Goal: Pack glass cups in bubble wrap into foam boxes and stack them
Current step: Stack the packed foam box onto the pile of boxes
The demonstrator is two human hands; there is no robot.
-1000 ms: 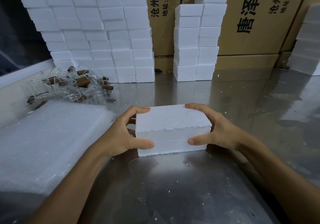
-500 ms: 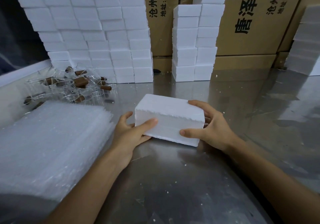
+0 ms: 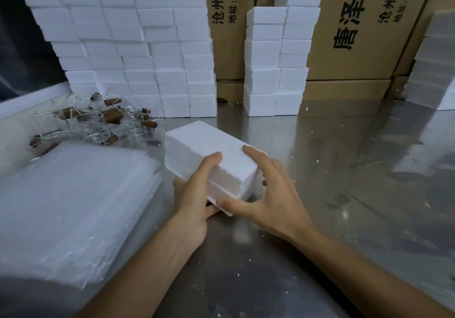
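Note:
A closed white foam box (image 3: 209, 153) lies turned at an angle on the steel table, its near end toward me. My left hand (image 3: 194, 194) grips that near end from the left, thumb on top and fingers underneath. My right hand (image 3: 268, 194) holds the near right corner, thumb along the front edge and fingers spread over the top and side. A thick stack of bubble wrap sheets (image 3: 73, 209) lies at the left. Behind it is a heap of clear glass cups with brown cork stoppers (image 3: 105, 123).
A tall wall of stacked foam boxes (image 3: 133, 47) stands at the back left, two narrower foam stacks (image 3: 275, 61) at the back centre, another foam stack (image 3: 435, 64) at the far right. Brown printed cartons (image 3: 357, 27) line the back. Foam crumbs dot the steel table (image 3: 344, 170).
The foam box has been turned from square-on to angled, its far end swung left toward the glass cups. Both hands have shifted to its near end.

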